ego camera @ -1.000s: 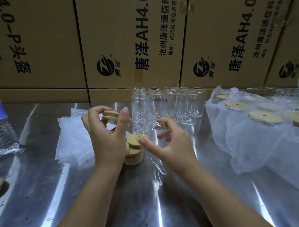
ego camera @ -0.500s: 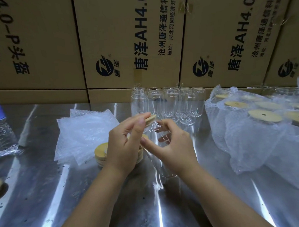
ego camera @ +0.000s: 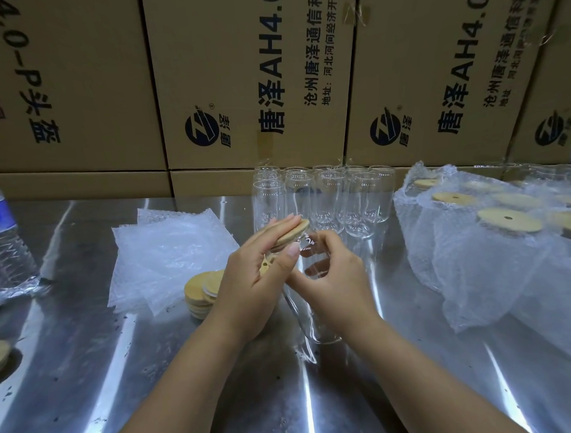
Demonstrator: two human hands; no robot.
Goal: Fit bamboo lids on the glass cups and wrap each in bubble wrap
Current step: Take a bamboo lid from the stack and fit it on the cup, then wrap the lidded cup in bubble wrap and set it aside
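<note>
- The left hand (ego camera: 252, 280) pinched a round bamboo lid (ego camera: 296, 230) between flat fingers (ego camera: 278, 226) and thumb, tilted on the rim of the clear glass cup (ego camera: 310, 316).
- The right hand (ego camera: 341, 279) curled its fingers around that cup, which rested on the steel bench (ego camera: 88, 372).
- Clear bubble-wrap sheets (ego camera: 168, 251) lay left of the left fingers.

A shiny metal table (ego camera: 89, 388) is carrying a water bottle (ego camera: 4, 248) at the far left, bubble wrap sheets (ego camera: 168, 254) with a stack of bamboo lids (ego camera: 201, 293) just beside them, empty glass cups (ego camera: 326, 198) clustering behind, and wrapped cups (ego camera: 492, 256) standing at the right.
</note>
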